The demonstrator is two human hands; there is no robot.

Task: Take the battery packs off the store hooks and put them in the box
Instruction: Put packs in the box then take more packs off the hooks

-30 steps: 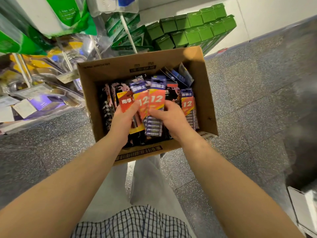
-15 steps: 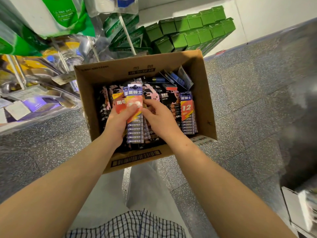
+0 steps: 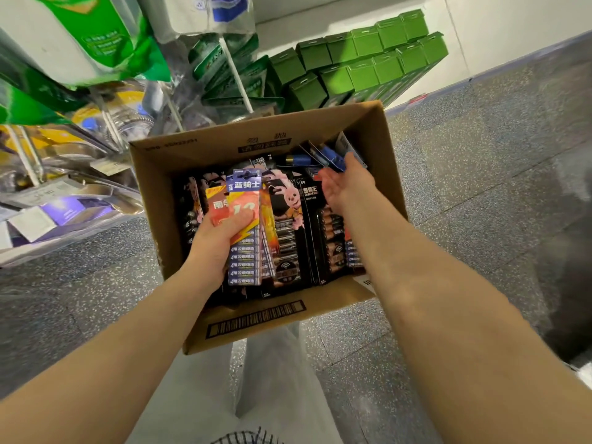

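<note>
An open cardboard box [image 3: 205,149] stands on the floor in front of me, filled with several upright battery packs, mostly black ones [image 3: 312,219]. My left hand [image 3: 213,241] grips a small stack of blue-and-orange battery packs [image 3: 245,200] and holds it upright in the left half of the box. My right hand [image 3: 347,184] is over the far right corner, palm turned up and to the left. Its fingers are stretched out and touch the blue packs [image 3: 333,155] that lean against the back wall. The fingertips are partly hidden behind those packs.
Store hooks with bagged goods [image 3: 80,43] and shiny packets [image 3: 64,174] hang at the left, close above the box. Stacked green cartons [image 3: 362,65] sit behind the box. Grey speckled floor [image 3: 480,187] spreads to the right. My legs are below the box.
My right hand let go of the stack and moved to the far right corner of the box. My left hand now holds the stack alone, a little further left.
</note>
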